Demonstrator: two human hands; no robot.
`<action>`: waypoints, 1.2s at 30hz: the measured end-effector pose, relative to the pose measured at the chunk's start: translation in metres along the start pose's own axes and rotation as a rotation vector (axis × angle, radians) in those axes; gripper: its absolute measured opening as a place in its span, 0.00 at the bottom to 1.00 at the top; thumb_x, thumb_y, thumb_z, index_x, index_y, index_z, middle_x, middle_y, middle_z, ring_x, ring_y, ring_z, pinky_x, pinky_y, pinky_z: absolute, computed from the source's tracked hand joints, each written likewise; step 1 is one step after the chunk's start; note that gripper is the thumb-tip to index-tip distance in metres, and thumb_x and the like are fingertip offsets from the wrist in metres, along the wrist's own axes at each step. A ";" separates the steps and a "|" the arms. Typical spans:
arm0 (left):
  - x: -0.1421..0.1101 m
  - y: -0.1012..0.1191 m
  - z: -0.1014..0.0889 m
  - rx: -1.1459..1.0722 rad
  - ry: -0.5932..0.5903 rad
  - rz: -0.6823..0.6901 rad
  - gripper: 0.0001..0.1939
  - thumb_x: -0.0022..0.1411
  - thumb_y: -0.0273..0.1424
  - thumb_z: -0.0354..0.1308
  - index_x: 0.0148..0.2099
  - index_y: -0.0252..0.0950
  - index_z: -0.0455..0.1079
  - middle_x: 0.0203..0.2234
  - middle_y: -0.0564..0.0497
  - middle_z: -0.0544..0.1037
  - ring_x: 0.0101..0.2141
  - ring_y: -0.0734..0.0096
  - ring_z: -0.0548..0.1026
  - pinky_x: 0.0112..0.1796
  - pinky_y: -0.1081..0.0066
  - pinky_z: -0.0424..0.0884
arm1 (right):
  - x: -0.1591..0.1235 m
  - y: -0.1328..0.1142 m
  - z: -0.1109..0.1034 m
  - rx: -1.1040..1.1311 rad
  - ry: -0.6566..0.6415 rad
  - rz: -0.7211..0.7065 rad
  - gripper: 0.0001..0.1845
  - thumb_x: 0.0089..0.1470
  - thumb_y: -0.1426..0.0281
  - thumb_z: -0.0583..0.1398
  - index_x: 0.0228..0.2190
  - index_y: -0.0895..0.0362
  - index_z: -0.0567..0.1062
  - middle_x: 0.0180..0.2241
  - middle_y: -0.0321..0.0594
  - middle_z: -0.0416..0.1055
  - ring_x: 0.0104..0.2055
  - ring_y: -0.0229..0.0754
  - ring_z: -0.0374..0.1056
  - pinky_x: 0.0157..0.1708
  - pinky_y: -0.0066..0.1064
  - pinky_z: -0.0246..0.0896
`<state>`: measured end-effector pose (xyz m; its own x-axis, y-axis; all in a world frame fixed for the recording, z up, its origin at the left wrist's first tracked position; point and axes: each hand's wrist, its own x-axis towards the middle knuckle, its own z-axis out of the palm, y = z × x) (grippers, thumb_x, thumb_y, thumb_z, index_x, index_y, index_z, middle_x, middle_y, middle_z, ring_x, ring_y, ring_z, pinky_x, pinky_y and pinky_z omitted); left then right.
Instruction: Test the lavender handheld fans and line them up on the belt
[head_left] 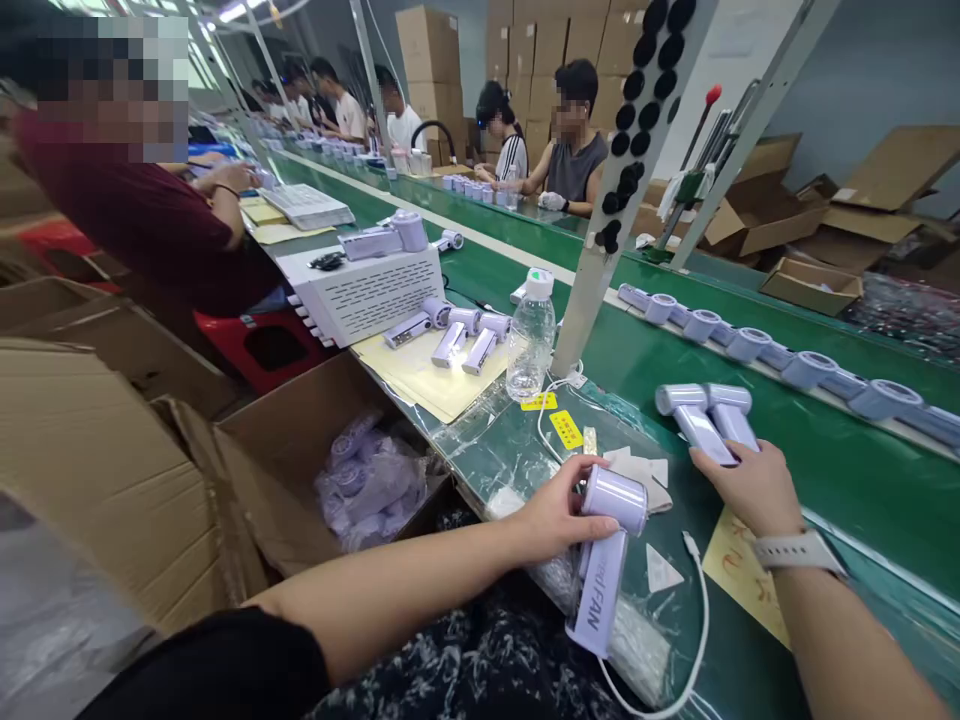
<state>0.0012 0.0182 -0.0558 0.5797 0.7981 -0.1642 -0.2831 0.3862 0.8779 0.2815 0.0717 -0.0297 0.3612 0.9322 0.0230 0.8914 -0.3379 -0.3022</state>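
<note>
My left hand (564, 510) is closed around the head of a lavender handheld fan (604, 590), whose handle hangs down toward my lap and bears the printed word FAN. Over the green belt, my right hand (757, 490) grips the handles of two more lavender fans (705, 415) lying side by side. Below my left hand lie clear plastic wrap (637, 650) and a white charging cable (703, 600). Scraps of white cloth (637, 475) rest just beyond it. A yellow paper (742, 575) with handwriting is partly under my right wrist.
A clear bottle (531, 340) stands by a white post (589, 270). Several fans (465, 330) lie on yellow paper beside a white vented box (367, 295). A row of fan parts (750, 345) lines the belt. An open carton (285, 450) holds bagged fans. Co-workers sit along the line.
</note>
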 end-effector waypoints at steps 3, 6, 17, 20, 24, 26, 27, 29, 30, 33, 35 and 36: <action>0.003 0.001 -0.001 -0.014 0.001 -0.009 0.43 0.45 0.46 0.76 0.58 0.42 0.60 0.53 0.44 0.67 0.41 0.66 0.73 0.40 0.68 0.70 | -0.044 0.000 -0.017 0.015 -0.072 -0.079 0.34 0.55 0.48 0.56 0.46 0.65 0.81 0.59 0.64 0.65 0.64 0.70 0.59 0.60 0.55 0.59; -0.002 0.001 0.003 -0.034 0.044 0.063 0.41 0.48 0.47 0.75 0.58 0.41 0.60 0.52 0.44 0.68 0.42 0.66 0.73 0.40 0.69 0.70 | -0.090 -0.008 -0.029 0.120 -0.136 -0.145 0.40 0.57 0.43 0.52 0.53 0.61 0.78 0.65 0.62 0.58 0.68 0.71 0.55 0.63 0.61 0.54; -0.018 0.061 -0.039 1.086 -0.043 0.868 0.40 0.60 0.65 0.50 0.62 0.43 0.67 0.53 0.44 0.74 0.54 0.52 0.69 0.59 0.51 0.63 | -0.210 -0.075 -0.019 1.335 -0.810 0.059 0.26 0.55 0.51 0.69 0.48 0.52 0.73 0.45 0.47 0.80 0.46 0.51 0.78 0.47 0.40 0.73; -0.011 0.107 -0.122 1.368 0.540 0.686 0.31 0.67 0.58 0.46 0.49 0.39 0.75 0.40 0.46 0.76 0.45 0.59 0.72 0.53 0.55 0.68 | -0.209 -0.077 -0.031 1.475 -0.814 0.146 0.27 0.50 0.53 0.72 0.45 0.54 0.74 0.39 0.44 0.80 0.35 0.45 0.79 0.35 0.32 0.73; -0.016 0.129 -0.215 1.348 0.805 0.553 0.23 0.65 0.51 0.55 0.29 0.38 0.73 0.25 0.48 0.65 0.40 0.54 0.70 0.49 0.51 0.64 | -0.208 -0.074 -0.033 1.652 -0.830 0.165 0.23 0.54 0.54 0.70 0.43 0.56 0.74 0.37 0.45 0.81 0.29 0.43 0.78 0.28 0.29 0.71; -0.020 0.122 -0.238 1.332 0.825 0.489 0.22 0.63 0.49 0.58 0.24 0.39 0.69 0.22 0.51 0.60 0.38 0.56 0.69 0.48 0.53 0.63 | -0.209 -0.075 -0.030 1.745 -0.833 0.143 0.21 0.57 0.55 0.68 0.43 0.57 0.74 0.36 0.46 0.81 0.27 0.42 0.78 0.27 0.29 0.71; -0.021 0.118 -0.243 1.323 0.827 0.459 0.21 0.62 0.48 0.59 0.23 0.39 0.68 0.22 0.52 0.58 0.37 0.58 0.69 0.47 0.55 0.63 | -0.209 -0.076 -0.028 1.776 -0.835 0.135 0.20 0.57 0.56 0.68 0.43 0.57 0.73 0.36 0.46 0.81 0.26 0.42 0.78 0.26 0.29 0.72; -0.021 0.112 -0.248 1.304 0.829 0.408 0.19 0.61 0.44 0.62 0.24 0.38 0.68 0.22 0.53 0.57 0.35 0.64 0.67 0.46 0.59 0.63 | -0.209 -0.079 -0.029 1.803 -0.835 0.130 0.20 0.57 0.56 0.68 0.42 0.58 0.73 0.35 0.46 0.81 0.25 0.43 0.78 0.25 0.29 0.72; -0.020 0.111 -0.249 1.294 0.829 0.387 0.17 0.61 0.41 0.63 0.25 0.37 0.69 0.23 0.54 0.58 0.34 0.67 0.67 0.45 0.61 0.63 | -0.209 -0.080 -0.031 1.800 -0.835 0.134 0.21 0.57 0.55 0.68 0.41 0.58 0.72 0.35 0.46 0.81 0.25 0.44 0.78 0.25 0.29 0.72; -0.017 0.117 -0.251 1.256 0.845 0.340 0.13 0.57 0.34 0.67 0.25 0.36 0.69 0.22 0.57 0.58 0.30 0.72 0.63 0.41 0.68 0.62 | -0.210 -0.079 -0.040 1.776 -0.835 0.172 0.20 0.57 0.55 0.68 0.41 0.57 0.72 0.36 0.46 0.81 0.26 0.43 0.78 0.26 0.30 0.73; -0.015 0.125 -0.252 1.222 0.869 0.320 0.13 0.52 0.29 0.70 0.23 0.37 0.68 0.20 0.58 0.59 0.27 0.73 0.61 0.37 0.70 0.61 | -0.212 -0.076 -0.047 1.771 -0.837 0.204 0.20 0.58 0.55 0.67 0.42 0.56 0.72 0.37 0.45 0.81 0.27 0.42 0.78 0.28 0.29 0.73; -0.015 0.130 -0.251 1.200 0.884 0.313 0.15 0.50 0.28 0.71 0.22 0.37 0.67 0.19 0.58 0.59 0.27 0.73 0.60 0.35 0.70 0.60 | -0.213 -0.075 -0.050 1.774 -0.834 0.215 0.19 0.58 0.56 0.67 0.42 0.56 0.73 0.37 0.44 0.81 0.27 0.42 0.78 0.29 0.29 0.73</action>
<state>-0.2358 0.1725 -0.0524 -0.1358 0.9544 0.2660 0.7172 -0.0906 0.6910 0.1517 -0.1079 0.0355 -0.2609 0.8979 -0.3546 -0.5628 -0.4399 -0.6998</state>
